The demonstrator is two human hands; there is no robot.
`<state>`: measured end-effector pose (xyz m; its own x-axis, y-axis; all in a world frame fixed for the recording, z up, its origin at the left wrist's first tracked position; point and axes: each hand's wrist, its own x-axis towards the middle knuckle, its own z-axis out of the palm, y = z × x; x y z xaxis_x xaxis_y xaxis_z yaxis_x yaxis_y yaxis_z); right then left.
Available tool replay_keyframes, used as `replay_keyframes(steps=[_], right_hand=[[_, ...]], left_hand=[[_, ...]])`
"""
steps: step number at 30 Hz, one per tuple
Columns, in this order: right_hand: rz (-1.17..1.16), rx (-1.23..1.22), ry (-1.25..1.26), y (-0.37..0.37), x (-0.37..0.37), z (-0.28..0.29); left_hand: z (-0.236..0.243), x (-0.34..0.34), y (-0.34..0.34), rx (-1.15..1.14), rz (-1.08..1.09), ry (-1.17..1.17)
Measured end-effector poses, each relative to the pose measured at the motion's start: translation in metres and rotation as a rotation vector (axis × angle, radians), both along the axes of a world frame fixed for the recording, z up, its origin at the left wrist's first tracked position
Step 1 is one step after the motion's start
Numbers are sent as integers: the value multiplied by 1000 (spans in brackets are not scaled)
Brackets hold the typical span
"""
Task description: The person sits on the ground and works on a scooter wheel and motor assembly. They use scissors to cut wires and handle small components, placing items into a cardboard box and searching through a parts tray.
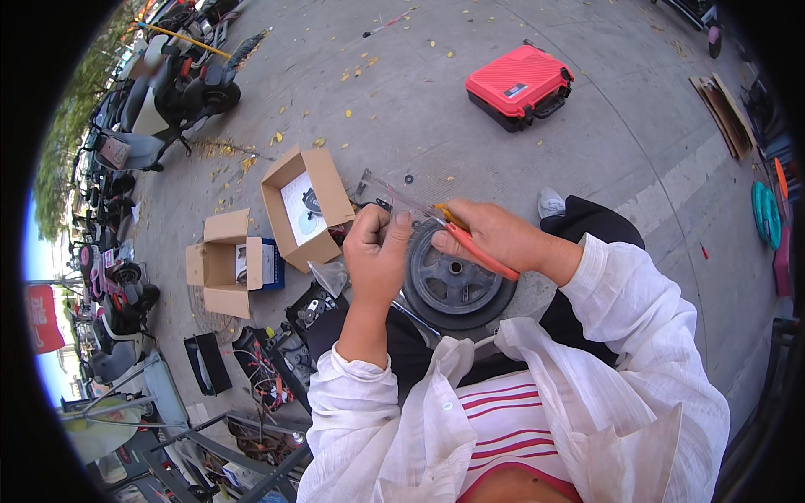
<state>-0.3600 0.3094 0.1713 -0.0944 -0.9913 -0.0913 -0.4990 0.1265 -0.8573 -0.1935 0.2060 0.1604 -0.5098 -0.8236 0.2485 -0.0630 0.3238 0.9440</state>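
My right hand [496, 236] is closed around an orange-handled hand tool [485, 250], which looks like pliers or cutters; a yellow part shows past the fingers. Its jaws point toward my left hand [376, 250], which is closed in a pinch, thumb up, on a clear plastic strip or bag [394, 193]. The strip reaches from the fingers toward the tool, and I cannot make out whether the jaws touch it. Below both hands a black spoked wheel with a tyre [457, 289] lies flat on the ground between my legs. A metal rod or wrench [417, 318] lies against its left side.
Two open cardboard boxes [289, 186] with parts stand to the left, near a clear bag [329, 277]. Loose black parts and wires [272, 369] lie by my left leg. A red hard case [521, 82] sits ahead. Parked scooters [180, 88] line the far left.
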Motion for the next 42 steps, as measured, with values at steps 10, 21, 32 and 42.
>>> replay_keyframes(steps=[10,21,32,42], right_hand=[[-192,60,-753,-6,-2,19],[-25,-133,-365,-4,-2,9],[-481,-214,-347,-12,-50,19],[-577,-174,-316,-10,-41,15]], left_hand=[[2,1,1,263,-371,-41],[-2,1,8,184,-394,-217],[5,8,10,159,-352,-86],[1,7,1,809,-451,233]])
